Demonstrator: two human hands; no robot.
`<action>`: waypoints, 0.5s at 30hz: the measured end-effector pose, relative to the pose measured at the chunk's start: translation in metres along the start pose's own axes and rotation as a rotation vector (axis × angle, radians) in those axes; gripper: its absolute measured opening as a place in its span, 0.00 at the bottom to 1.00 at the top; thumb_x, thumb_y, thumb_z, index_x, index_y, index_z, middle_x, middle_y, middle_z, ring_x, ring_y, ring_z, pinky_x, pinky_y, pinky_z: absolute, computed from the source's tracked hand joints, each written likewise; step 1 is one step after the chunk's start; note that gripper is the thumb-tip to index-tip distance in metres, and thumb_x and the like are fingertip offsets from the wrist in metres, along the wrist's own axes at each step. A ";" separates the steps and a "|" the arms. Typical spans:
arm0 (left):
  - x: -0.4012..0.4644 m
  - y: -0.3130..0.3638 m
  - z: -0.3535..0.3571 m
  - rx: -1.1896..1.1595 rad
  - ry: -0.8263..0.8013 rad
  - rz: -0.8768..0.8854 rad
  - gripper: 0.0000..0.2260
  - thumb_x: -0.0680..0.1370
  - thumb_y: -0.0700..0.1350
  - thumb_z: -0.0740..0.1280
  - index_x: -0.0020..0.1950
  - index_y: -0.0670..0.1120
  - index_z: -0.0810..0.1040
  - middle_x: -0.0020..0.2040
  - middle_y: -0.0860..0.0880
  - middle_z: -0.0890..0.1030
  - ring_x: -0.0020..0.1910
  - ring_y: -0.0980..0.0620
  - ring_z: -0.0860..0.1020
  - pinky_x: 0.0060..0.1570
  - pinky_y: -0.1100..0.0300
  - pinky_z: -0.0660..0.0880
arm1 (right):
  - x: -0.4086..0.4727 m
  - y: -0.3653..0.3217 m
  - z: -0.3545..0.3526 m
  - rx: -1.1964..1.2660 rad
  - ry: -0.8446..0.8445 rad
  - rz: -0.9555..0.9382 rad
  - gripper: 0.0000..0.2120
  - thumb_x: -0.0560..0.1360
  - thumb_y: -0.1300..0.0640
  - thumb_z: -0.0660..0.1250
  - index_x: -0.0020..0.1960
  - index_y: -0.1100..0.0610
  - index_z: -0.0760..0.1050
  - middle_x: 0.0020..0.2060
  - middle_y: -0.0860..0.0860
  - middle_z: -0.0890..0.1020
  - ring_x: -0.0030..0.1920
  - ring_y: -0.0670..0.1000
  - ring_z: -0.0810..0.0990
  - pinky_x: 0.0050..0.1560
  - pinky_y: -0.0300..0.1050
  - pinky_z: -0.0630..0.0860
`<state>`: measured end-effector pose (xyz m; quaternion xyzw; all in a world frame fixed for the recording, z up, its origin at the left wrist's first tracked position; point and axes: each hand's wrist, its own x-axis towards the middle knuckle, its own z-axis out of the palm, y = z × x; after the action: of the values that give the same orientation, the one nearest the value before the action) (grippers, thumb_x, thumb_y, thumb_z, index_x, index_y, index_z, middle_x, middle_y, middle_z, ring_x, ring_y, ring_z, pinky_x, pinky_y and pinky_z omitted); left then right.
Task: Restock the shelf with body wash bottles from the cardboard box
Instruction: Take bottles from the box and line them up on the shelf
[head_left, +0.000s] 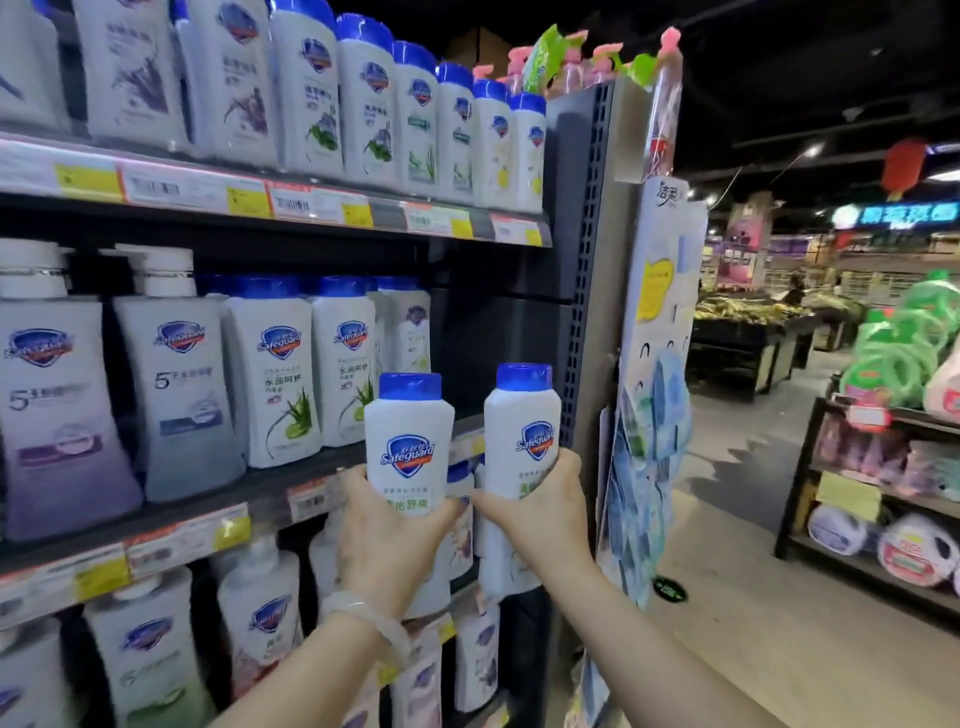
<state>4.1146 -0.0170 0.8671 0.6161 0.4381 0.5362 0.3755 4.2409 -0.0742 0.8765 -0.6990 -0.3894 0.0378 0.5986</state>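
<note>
My left hand grips a white body wash bottle with a blue cap, held upright in front of the middle shelf. My right hand grips a second white bottle of the same kind, a little higher and to the right. Both bottles hover just before a dark gap at the right end of the middle shelf, beside a row of aloe bottles. The cardboard box is out of view.
Full rows of bottles fill the top shelf and the lower shelf. A metal shelf upright stands right of the gap, with a hanging display on it. An aisle floor and another rack lie to the right.
</note>
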 end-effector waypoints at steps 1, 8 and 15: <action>0.006 -0.001 0.007 0.005 0.023 -0.006 0.29 0.60 0.48 0.78 0.50 0.52 0.62 0.41 0.55 0.76 0.40 0.55 0.77 0.32 0.61 0.69 | 0.015 -0.001 0.003 0.018 -0.008 -0.014 0.32 0.57 0.51 0.79 0.50 0.50 0.60 0.42 0.41 0.70 0.39 0.36 0.70 0.33 0.31 0.65; 0.048 0.000 0.059 0.054 0.190 -0.054 0.30 0.60 0.49 0.78 0.52 0.52 0.62 0.41 0.56 0.76 0.40 0.57 0.76 0.32 0.62 0.69 | 0.131 -0.006 0.031 0.090 -0.117 -0.148 0.32 0.59 0.53 0.79 0.51 0.54 0.60 0.45 0.47 0.73 0.45 0.50 0.75 0.46 0.48 0.75; 0.076 0.016 0.093 0.115 0.389 -0.047 0.29 0.61 0.49 0.78 0.51 0.53 0.62 0.39 0.60 0.75 0.37 0.67 0.71 0.30 0.69 0.64 | 0.225 -0.008 0.071 0.185 -0.260 -0.236 0.33 0.60 0.53 0.79 0.51 0.53 0.59 0.45 0.48 0.72 0.44 0.49 0.74 0.42 0.47 0.74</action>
<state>4.2114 0.0497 0.8937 0.5109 0.5466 0.6103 0.2603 4.3561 0.1160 0.9570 -0.5799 -0.5376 0.0930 0.6050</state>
